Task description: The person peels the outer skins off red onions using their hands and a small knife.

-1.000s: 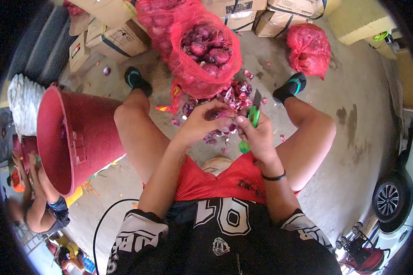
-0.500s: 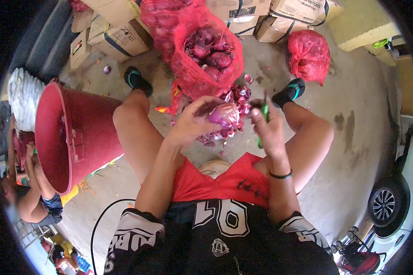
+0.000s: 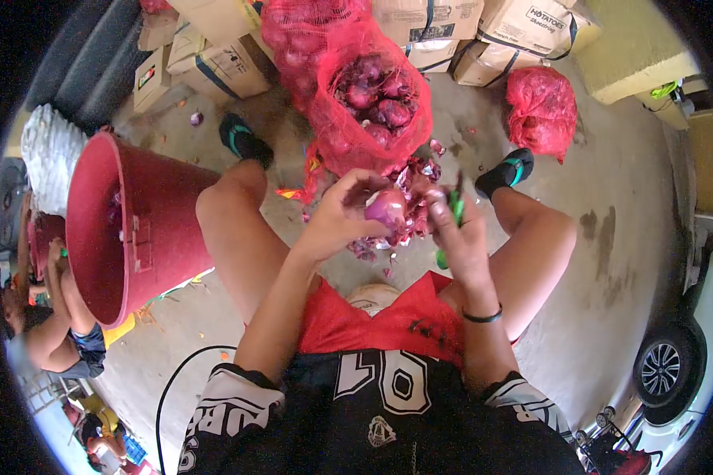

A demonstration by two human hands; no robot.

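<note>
A purple-red onion (image 3: 386,209) sits in the curled fingers of my left hand (image 3: 339,214). Close on its right, my right hand (image 3: 461,237) grips a green-handled knife (image 3: 455,207), its dark blade pointing up and blurred. The right fingertips are near the onion; whether they touch it I cannot tell. Beneath both hands lies a pile of onion skins (image 3: 412,180) on the floor. Just beyond stands an open red mesh sack (image 3: 372,107) of onions.
A large red tub (image 3: 166,229) stands at left, with another person (image 3: 63,317) seated beyond it. Cardboard boxes (image 3: 523,28) line the back. A tied red bag (image 3: 541,111) lies at back right. A car wheel (image 3: 661,367) shows at right.
The onion in my left hand has turned and shows a smoother purple side. My right hand has moved slightly left, closer to it. The whole view has shifted a little.
</note>
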